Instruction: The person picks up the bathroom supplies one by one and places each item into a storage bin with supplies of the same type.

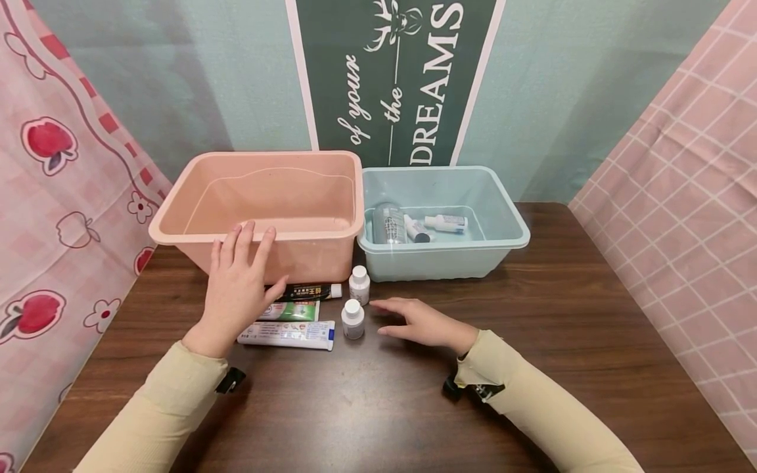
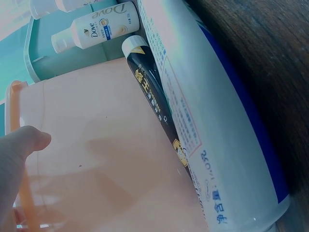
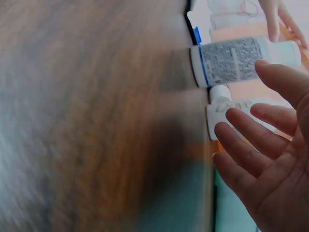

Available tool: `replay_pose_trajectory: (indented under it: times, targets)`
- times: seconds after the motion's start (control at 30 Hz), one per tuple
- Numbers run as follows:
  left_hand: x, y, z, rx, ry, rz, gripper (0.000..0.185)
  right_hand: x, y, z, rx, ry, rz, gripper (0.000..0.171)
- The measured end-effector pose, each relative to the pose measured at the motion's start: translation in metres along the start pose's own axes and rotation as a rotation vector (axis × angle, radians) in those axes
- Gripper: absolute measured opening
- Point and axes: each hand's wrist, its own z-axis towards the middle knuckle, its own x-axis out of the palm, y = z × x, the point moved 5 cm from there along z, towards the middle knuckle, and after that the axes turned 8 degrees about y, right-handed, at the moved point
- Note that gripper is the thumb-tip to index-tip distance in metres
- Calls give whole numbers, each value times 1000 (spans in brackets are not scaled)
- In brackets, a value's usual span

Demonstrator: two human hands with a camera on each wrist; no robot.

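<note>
Tubes and small bottles lined up before two tubs, both hands spread above them.

Toothpaste tubes point(image 1: 288, 334) lie flat side by side on the surface point(image 1: 384, 407), caps pointing right, pressed close against the front of the pink tub point(image 1: 177, 223), likely laid out in a row for easy picking. Left hand point(image 1: 236, 286) rests over their left ends, its grip spread and holding nothing, fingertips reaching the tub wall. Just right of the tubes stand two small white-capped bottles point(image 1: 353, 319), upright, one behind the other. Right hand point(image 1: 416, 322) hovers low just beside the nearer bottle, grip open with fingers straight, tips near it but apart. Behind, the blue tub point(image 1: 508, 230) touches the pink one and holds a few bottles lying down.
</note>
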Motion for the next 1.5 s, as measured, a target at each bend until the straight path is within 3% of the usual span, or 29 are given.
replay_pose_trajectory:
  times: [0.63,0.83,1.5]
  targets:
    - [0,0,1,-6,2,-5,82,11,8,17,-30,-52,123,64]
    - [-1,1,1,-10,4,-13,82,11,12,23,-12,-68,104,66]
    - [0,1,0,-15,13,-11,82,19,11,37,-15,-123,197,57]
